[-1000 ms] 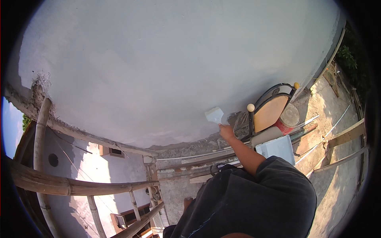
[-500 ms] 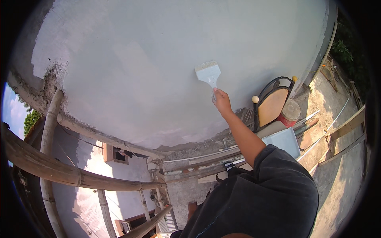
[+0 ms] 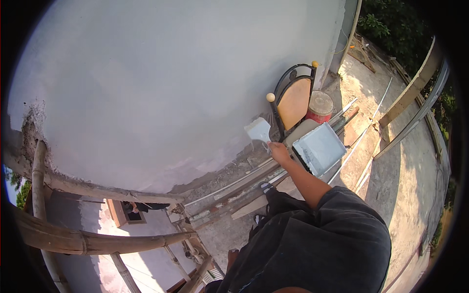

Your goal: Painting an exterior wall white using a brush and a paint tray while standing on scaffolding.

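Observation:
My right hand (image 3: 280, 153) is closed round the handle of a wide, flat paintbrush (image 3: 258, 130), its head coated in pale paint. The brush is near the lower part of a pale grey painted wall (image 3: 166, 88); I cannot tell whether it touches. Just right of that hand is a rectangular tray (image 3: 320, 148) covered in light blue-grey paint, in front of a chair (image 3: 295, 103) with a black frame and a tan backrest. A small patch of skin at my left side seems to be my left hand (image 3: 232, 256); its fingers are not clear.
A red bucket (image 3: 320, 106) with a pale lid stands behind the chair. Pipes and planks (image 3: 229, 195) lie along the wall's foot. Bamboo rails (image 3: 107, 244) cross the lower left. A long wooden board (image 3: 410, 85) slants at the far right.
The brush in my right hand has come down the wall and is now closer to the tray. My view has turned to the right, showing more of the tray and ground.

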`<act>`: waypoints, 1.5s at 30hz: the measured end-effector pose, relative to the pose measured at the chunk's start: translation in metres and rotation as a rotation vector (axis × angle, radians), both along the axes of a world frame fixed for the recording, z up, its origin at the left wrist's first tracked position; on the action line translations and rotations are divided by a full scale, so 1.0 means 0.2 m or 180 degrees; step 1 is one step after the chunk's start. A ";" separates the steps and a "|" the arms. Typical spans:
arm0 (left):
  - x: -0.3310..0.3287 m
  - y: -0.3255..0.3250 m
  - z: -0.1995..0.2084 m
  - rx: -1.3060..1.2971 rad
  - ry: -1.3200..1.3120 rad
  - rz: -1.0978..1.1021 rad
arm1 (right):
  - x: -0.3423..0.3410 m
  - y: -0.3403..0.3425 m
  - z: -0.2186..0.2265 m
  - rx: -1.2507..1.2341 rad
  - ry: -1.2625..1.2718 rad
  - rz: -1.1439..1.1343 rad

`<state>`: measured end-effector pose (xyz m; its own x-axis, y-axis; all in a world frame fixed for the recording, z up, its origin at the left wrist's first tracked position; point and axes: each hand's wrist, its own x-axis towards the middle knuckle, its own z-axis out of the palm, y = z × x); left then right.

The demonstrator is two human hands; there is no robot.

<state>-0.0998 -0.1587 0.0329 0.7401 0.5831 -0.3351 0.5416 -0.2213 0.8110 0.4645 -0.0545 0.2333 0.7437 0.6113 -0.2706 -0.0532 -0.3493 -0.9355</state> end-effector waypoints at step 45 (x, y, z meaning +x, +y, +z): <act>3.03 0.03 -0.17 -0.1574 0.0045 0.1131 | 1.51 -0.60 -0.90 -0.3195 -0.1290 0.2457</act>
<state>0.5062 -0.1530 -0.0004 0.5222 0.5664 -0.6376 0.5247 0.3760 0.7637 0.7665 -0.1752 0.0529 0.4330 0.5769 -0.6926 0.6888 -0.7074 -0.1586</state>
